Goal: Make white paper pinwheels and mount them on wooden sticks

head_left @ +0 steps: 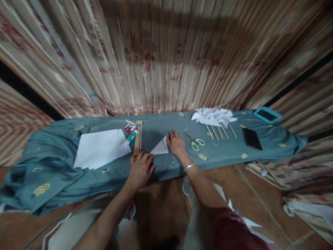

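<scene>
A small white paper folded into a triangle (pixel 161 147) lies on the cloth between my hands. My left hand (pixel 141 170) rests by its left corner, fingers spread and pointing down, over the near ends of several thin wooden sticks (pixel 138 139). Whether those fingers touch the paper or the sticks, I cannot tell. At the triangle's right edge is my right hand (pixel 177 144), palm down with its fingers stretched out on the cloth and touching the paper. Scissors with yellow-green handles (pixel 195 143) lie partly open just right of that hand.
White paper sheets (pixel 99 147) are stacked at left, beside a small red box (pixel 130 127) and a green-and-white box (pixel 132 136). At right lie paper pinwheels (pixel 214 116) on sticks, a black phone (pixel 252 139) and a blue-framed device (pixel 267 115). Paper scraps (pixel 251 222) show below.
</scene>
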Action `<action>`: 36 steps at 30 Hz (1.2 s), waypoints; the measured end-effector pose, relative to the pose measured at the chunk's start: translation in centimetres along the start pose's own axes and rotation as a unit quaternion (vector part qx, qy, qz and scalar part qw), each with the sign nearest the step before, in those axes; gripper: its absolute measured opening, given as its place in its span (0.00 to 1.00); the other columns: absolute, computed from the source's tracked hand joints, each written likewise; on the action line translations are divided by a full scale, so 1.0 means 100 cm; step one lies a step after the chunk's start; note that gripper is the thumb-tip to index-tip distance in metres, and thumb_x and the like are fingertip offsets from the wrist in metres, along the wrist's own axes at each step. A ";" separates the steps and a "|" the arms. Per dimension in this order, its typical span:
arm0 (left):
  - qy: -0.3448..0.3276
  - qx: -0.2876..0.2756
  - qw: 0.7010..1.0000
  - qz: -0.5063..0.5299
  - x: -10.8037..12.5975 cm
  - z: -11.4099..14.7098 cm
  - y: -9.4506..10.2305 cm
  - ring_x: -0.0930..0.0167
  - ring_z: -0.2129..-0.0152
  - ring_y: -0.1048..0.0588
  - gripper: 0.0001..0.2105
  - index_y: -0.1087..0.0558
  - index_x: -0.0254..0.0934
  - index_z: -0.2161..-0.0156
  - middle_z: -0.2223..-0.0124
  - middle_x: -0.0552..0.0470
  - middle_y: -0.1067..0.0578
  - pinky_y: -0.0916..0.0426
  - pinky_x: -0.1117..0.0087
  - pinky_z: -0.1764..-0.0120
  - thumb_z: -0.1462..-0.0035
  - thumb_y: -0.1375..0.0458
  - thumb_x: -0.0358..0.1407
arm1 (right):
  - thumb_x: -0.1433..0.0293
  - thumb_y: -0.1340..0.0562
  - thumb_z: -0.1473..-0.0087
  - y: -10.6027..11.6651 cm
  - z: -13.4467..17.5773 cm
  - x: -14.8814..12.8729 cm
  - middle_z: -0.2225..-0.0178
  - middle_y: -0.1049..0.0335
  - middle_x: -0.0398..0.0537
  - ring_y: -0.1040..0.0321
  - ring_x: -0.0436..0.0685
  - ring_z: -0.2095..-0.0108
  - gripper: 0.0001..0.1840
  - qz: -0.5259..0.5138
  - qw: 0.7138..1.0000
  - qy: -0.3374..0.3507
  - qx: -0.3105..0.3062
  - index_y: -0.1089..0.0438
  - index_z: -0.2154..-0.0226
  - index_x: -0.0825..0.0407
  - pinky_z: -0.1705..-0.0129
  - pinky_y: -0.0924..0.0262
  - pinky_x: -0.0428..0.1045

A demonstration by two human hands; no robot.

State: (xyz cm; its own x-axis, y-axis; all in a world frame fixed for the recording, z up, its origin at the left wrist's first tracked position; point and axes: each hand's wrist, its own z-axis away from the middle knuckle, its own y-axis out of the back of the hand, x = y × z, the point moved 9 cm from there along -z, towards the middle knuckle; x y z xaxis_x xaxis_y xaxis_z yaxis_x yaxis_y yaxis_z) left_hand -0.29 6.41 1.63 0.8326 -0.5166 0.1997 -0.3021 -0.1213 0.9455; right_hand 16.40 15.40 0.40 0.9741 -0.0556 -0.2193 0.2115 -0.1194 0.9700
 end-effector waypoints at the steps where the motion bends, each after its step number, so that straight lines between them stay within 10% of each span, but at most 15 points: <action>1: -0.003 -0.002 1.000 -0.001 0.000 0.000 0.000 0.56 0.46 0.32 0.15 0.27 0.39 0.47 0.49 0.41 0.24 0.41 0.48 0.46 0.39 0.45 0.34 | 0.65 0.47 0.36 0.000 -0.001 0.000 0.38 0.38 0.61 0.36 0.63 0.43 0.24 0.000 1.000 -0.005 0.002 0.37 0.41 0.57 0.45 0.38 0.55; 13: -0.018 -0.012 1.000 0.013 -0.003 -0.001 -0.002 0.57 0.48 0.30 0.17 0.29 0.37 0.45 0.47 0.40 0.25 0.38 0.50 0.47 0.39 0.45 0.34 | 0.61 0.47 0.34 0.007 -0.005 0.007 0.42 0.32 0.60 0.33 0.59 0.43 0.24 -0.069 0.997 -0.036 0.022 0.36 0.42 0.57 0.45 0.38 0.50; 20: 0.012 0.016 0.997 0.074 -0.009 0.000 -0.001 0.54 0.42 0.35 0.22 0.34 0.35 0.39 0.38 0.36 0.32 0.38 0.51 0.48 0.37 0.47 0.38 | 0.58 0.40 0.39 0.001 0.033 0.016 0.44 0.29 0.56 0.27 0.58 0.50 0.29 -0.286 0.958 -0.006 -0.007 0.38 0.39 0.53 0.49 0.33 0.53; 28: 0.063 0.042 0.986 0.150 -0.024 0.002 0.004 0.55 0.41 0.37 0.26 0.39 0.37 0.36 0.37 0.38 0.33 0.39 0.52 0.46 0.37 0.47 0.41 | 0.59 0.33 0.48 -0.002 0.034 -0.008 0.36 0.41 0.66 0.46 0.68 0.34 0.42 -0.213 0.977 0.019 0.024 0.44 0.37 0.59 0.35 0.49 0.62; 36: 0.087 0.044 0.975 0.201 -0.018 -0.009 0.005 0.54 0.39 0.38 0.28 0.40 0.33 0.36 0.36 0.36 0.35 0.39 0.50 0.44 0.39 0.47 0.42 | 0.68 0.29 0.56 -0.006 0.024 -0.011 0.34 0.47 0.66 0.45 0.67 0.35 0.49 -0.260 0.965 -0.012 -0.011 0.47 0.35 0.57 0.37 0.45 0.59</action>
State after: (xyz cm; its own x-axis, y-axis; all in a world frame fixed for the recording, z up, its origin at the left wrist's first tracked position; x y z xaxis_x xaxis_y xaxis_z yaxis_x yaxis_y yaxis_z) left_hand -1.54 8.09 2.01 0.7023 -0.3874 0.5972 -0.6527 -0.0157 0.7575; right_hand 15.06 13.16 -0.20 0.7333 -0.0168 -0.6797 0.6737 -0.1163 0.7298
